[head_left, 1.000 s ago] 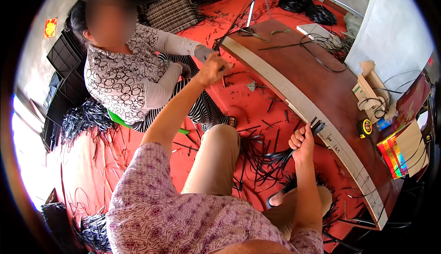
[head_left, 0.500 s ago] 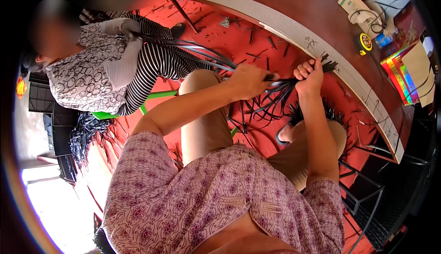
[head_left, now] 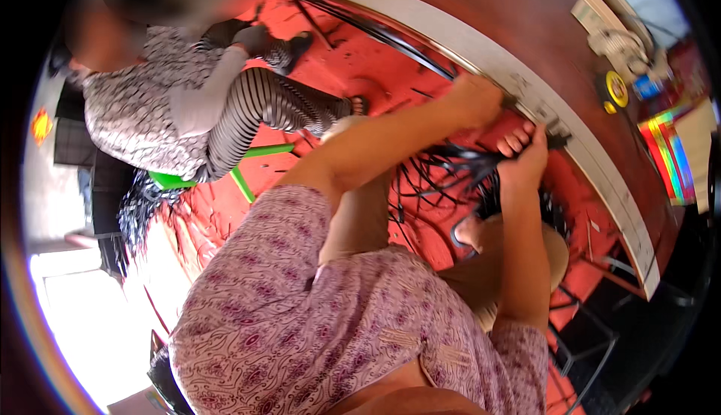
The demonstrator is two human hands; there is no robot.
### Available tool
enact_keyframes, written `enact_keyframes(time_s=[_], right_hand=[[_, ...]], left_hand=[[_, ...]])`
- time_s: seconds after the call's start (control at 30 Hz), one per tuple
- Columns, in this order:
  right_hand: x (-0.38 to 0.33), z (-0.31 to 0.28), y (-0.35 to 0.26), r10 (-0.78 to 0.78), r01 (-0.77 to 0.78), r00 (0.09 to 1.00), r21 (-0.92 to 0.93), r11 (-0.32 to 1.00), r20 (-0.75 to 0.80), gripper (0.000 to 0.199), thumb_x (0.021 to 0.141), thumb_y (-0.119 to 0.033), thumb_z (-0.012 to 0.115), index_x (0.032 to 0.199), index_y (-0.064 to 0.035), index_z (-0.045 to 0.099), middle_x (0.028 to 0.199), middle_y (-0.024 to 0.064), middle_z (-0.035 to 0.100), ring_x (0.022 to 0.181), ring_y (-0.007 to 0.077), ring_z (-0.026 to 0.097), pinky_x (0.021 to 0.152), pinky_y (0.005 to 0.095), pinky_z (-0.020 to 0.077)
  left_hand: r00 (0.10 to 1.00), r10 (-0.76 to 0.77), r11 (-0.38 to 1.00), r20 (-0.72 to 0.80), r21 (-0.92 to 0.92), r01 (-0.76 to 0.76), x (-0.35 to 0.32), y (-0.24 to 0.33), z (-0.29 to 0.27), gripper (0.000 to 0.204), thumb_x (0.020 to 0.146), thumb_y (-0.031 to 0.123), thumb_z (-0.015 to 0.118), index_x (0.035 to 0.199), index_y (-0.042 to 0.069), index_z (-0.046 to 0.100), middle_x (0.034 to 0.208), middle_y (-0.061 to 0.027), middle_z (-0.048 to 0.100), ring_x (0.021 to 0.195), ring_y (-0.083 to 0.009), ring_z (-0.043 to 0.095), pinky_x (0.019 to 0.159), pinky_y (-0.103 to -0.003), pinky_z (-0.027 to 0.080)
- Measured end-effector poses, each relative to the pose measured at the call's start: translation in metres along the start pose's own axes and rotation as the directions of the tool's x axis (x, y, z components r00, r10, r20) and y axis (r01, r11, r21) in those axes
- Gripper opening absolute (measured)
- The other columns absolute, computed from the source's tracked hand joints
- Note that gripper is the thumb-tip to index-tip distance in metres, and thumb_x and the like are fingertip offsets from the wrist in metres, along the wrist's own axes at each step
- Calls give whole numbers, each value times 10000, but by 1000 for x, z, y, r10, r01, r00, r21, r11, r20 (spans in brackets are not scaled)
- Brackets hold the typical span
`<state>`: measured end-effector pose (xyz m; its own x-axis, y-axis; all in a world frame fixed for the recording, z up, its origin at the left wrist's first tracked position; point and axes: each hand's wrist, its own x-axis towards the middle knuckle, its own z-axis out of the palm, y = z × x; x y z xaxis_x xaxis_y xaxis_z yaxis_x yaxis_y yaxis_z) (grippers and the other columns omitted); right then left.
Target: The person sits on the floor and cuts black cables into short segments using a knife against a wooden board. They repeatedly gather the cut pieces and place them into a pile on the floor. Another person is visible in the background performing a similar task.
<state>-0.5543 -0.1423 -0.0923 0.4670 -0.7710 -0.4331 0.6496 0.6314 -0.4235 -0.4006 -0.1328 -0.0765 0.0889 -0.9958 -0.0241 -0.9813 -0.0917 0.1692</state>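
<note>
Both my hands work a bundle of black strips at the table's near edge.

My left hand point(head_left: 472, 99) presses closed against the pale edge of the table point(head_left: 526, 36), gripping the black strips point(head_left: 451, 167). My right hand point(head_left: 529, 161) is clenched around the same bundle just beside that edge; loose ends hang toward the red floor point(head_left: 360, 69).

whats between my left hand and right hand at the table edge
In the head view, a bunch of thin black strips spans between the left hand and right hand.
</note>
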Motion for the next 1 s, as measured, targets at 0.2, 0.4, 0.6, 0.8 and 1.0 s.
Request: enact_keyframes(time_s=[0.2, 0.4, 0.6, 0.8, 1.0], right_hand=[[-2, 7, 9, 45, -44, 997, 14, 999, -68, 358, 970, -406, 480, 723, -165, 384, 583, -67, 270, 462, 80, 277, 412, 247, 240], [-12, 15, 23, 60, -59, 998, -46, 997, 22, 371, 975, -423, 461, 710, -166, 423, 544, -78, 318, 401, 52, 269, 370, 227, 222], [-12, 10, 23, 56, -53, 997, -62, 997, 61, 378, 976, -423, 460, 699, -169, 429, 540, -78, 325, 397, 54, 271, 360, 228, 216], [-15, 13, 26, 43, -38, 998, -81, 996, 51, 373, 987, -414, 436, 697, -180, 410, 550, -84, 314, 406, 45, 253, 372, 221, 209], [-15, 12, 26, 14, -13, 1000, -83, 996, 6, 371, 967, -430, 480, 705, -174, 425, 566, -74, 338, 433, 49, 298, 381, 220, 230]], left_hand=[[999, 0, 1000, 37, 23, -1, -7, 11, -16, 188, 716, 235, 624, 720, 69, 711, 733, -147, 682, 770, -298, 683, 658, -411, 531], [996, 91, 996, 3, 0, -91, -11, 12, -12, 188, 742, 220, 602, 703, 69, 708, 698, -130, 676, 681, -287, 679, 561, -382, 523], [994, 91, 995, -54, -25, -92, -8, 12, 2, 206, 757, 225, 594, 704, 63, 708, 724, -123, 683, 713, -280, 680, 600, -385, 526], [997, 59, 996, -53, -63, -63, -14, 15, -6, 222, 773, 226, 579, 709, 58, 709, 737, -123, 687, 728, -275, 681, 614, -379, 525], [998, 55, 995, -29, -85, -58, -13, 12, -6, 219, 772, 221, 578, 714, 55, 709, 737, -136, 685, 737, -284, 683, 622, -389, 526]])
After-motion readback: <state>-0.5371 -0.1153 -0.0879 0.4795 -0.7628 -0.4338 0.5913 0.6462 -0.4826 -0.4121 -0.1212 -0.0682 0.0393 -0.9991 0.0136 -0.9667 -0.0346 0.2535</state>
